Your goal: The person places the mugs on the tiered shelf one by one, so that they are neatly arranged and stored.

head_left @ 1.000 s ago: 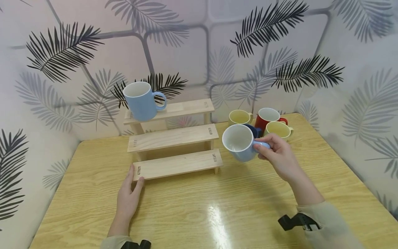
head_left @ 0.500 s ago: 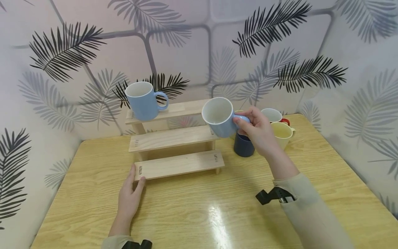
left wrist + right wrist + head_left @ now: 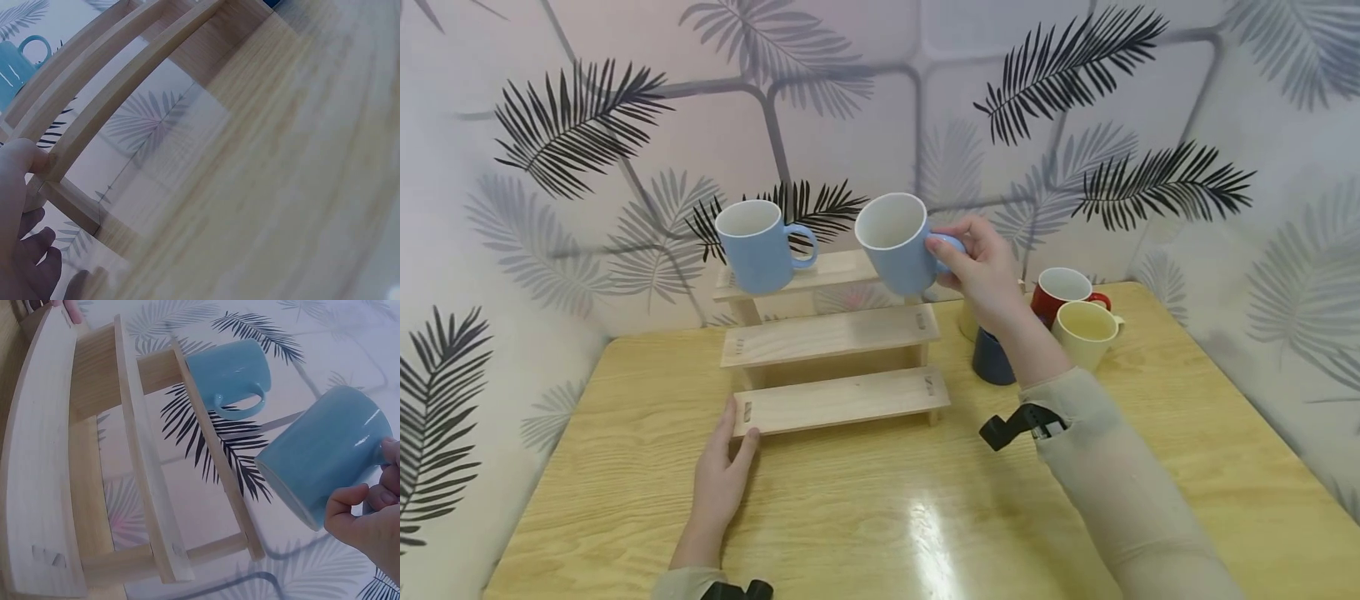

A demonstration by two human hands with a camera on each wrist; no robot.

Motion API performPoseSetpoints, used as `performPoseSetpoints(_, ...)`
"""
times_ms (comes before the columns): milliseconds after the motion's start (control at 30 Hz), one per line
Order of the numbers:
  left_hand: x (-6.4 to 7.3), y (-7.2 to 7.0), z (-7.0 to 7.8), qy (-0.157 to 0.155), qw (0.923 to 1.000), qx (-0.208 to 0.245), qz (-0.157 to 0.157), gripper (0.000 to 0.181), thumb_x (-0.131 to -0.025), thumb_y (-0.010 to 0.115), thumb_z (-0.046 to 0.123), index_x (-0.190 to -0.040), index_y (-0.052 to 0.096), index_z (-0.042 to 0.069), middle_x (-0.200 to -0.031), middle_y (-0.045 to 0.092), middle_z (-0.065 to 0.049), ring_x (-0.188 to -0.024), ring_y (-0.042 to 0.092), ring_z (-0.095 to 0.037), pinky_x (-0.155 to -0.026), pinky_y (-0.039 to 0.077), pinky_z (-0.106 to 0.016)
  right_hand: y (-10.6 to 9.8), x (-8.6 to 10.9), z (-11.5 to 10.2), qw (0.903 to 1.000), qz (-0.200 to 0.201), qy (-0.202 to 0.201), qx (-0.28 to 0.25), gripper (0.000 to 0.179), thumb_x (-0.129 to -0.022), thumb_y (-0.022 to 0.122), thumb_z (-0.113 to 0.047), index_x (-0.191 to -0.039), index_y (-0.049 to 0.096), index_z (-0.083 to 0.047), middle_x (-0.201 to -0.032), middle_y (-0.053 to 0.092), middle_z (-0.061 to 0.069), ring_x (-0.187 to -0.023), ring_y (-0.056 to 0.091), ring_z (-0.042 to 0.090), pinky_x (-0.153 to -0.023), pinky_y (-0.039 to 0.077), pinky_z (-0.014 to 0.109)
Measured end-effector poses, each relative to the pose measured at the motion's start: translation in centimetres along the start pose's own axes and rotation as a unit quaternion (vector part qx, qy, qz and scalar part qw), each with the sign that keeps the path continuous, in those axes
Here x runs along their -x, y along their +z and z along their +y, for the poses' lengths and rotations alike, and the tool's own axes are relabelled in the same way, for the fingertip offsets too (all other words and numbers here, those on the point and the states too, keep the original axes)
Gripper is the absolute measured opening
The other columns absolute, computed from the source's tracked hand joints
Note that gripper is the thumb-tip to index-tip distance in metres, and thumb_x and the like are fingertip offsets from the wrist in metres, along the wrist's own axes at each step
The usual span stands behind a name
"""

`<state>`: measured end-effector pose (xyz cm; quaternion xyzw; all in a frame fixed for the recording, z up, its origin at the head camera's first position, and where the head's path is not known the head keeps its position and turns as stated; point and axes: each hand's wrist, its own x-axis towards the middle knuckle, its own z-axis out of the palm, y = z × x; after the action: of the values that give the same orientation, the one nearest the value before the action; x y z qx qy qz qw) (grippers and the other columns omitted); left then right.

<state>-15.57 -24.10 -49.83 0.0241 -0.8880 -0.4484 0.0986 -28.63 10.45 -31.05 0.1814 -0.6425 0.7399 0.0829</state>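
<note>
My right hand [image 3: 985,271] pinches the handle of a light blue mug [image 3: 891,250]. In the right wrist view this mug [image 3: 334,450] is tilted, its base just off the top shelf's edge. A matching blue mug [image 3: 756,258] stands upright at the left end of the top shelf [image 3: 831,268], handle to the right. That shelf belongs to a three-step wooden rack [image 3: 842,402]. My left hand [image 3: 721,479] holds the left end of the rack's lowest step, thumb at the front edge. The left wrist view shows its other fingers [image 3: 40,250] curled below the board.
Right of the rack stand a dark blue mug [image 3: 992,358], a red mug [image 3: 1060,292] and a yellow mug [image 3: 1086,333]. Another yellow mug [image 3: 968,321] is mostly hidden behind my right arm. A leaf-patterned wall [image 3: 880,125] rises behind the wooden table [image 3: 850,517].
My right hand has carried the blue mug left and upward, from in front of the other mugs to over the right part of the top shelf. My left hand stays on the rack.
</note>
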Motion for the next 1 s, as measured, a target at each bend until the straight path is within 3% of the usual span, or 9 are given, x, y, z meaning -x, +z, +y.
performPoseSetpoints(200,0.0,0.1,0.0,-0.012,0.9999,0.004,-0.003,0.068,-0.100,0.044,0.045,-0.154,0.016,0.016,-0.158,0.016,-0.003,-0.143,0.016,-0.028,-0.114,0.017,-0.048,1.4,-2.3,0.4,0.9995,0.002,0.030,-0.007,0.009,-0.091,0.066,-0.014,-0.096,0.059,-0.011,-0.103,0.066,0.007,-0.093,0.056,0.017,-0.058,0.049,0.024)
performPoseSetpoints(500,-0.1,0.1,-0.1,-0.002,1.0000,0.008,0.002,0.067,-0.100,0.045,0.043,-0.154,0.018,0.014,-0.157,0.018,-0.003,-0.143,0.017,-0.029,-0.114,0.018,-0.049,3.0,-4.7,1.1,0.9977,0.012,0.066,0.011,0.012,-0.091,0.067,-0.017,-0.097,0.059,-0.011,-0.105,0.060,0.011,-0.092,0.052,0.020,-0.058,0.046,0.024)
performPoseSetpoints(733,-0.1,0.1,0.0,0.003,1.0000,0.004,0.005,0.067,-0.100,0.046,0.043,-0.154,0.019,0.012,-0.157,0.019,-0.004,-0.142,0.018,-0.028,-0.114,0.018,-0.049,3.4,-5.6,2.1,0.9970,0.006,0.074,-0.020,0.010,-0.091,0.067,-0.015,-0.094,0.059,-0.010,-0.097,0.058,0.008,-0.083,0.047,0.017,-0.057,0.041,0.024)
performPoseSetpoints(1000,0.0,0.1,0.0,-0.003,1.0000,0.005,0.003,0.067,-0.100,0.045,0.044,-0.154,0.018,0.014,-0.157,0.018,-0.002,-0.143,0.017,-0.027,-0.114,0.018,-0.048,2.9,-6.9,2.9,0.9929,0.016,0.107,-0.048,0.009,-0.093,0.064,-0.016,-0.097,0.059,-0.010,-0.100,0.051,0.005,-0.065,0.034,0.011,-0.054,0.038,0.024)
